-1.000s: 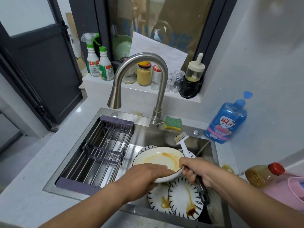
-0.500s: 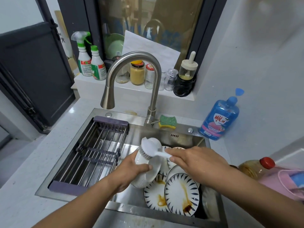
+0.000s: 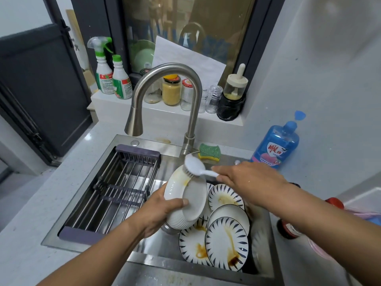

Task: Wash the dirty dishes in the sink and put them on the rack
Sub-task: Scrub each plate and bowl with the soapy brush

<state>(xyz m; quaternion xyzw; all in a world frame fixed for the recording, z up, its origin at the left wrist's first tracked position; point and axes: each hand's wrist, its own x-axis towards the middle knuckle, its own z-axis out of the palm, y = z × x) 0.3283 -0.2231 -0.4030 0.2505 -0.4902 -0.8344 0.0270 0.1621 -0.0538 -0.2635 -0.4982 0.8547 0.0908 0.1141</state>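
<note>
Leaning plates [image 3: 226, 243]: nearest you, stacked in the sink [image 3: 165, 263], sauce-streaked; glazed, brittle, don't knock them.
left hand [image 3: 158, 211]: fingers and thumb curled round the bowl [image 3: 185, 195] at its lower edge.
bowl: tilted on edge above the sink; ceramic, rigid, probably slick wet, so use a rim-and-underside hold.
right hand [image 3: 247, 180]: fingers pinching the brush [image 3: 193, 165] handle, bristles on the bowl's yellow smear.
rack [image 3: 115, 188]: spans the sink's left half, just beside the bowl.

Soft, even indoor light, fairly bright; the window glass [image 3: 185, 27] carries murky reflections, and the steel faucet [image 3: 165, 68] a mild sheen. Wide-angle distortion bows the edges (see the door frame [image 3: 26, 120]). Shadows faint.
</note>
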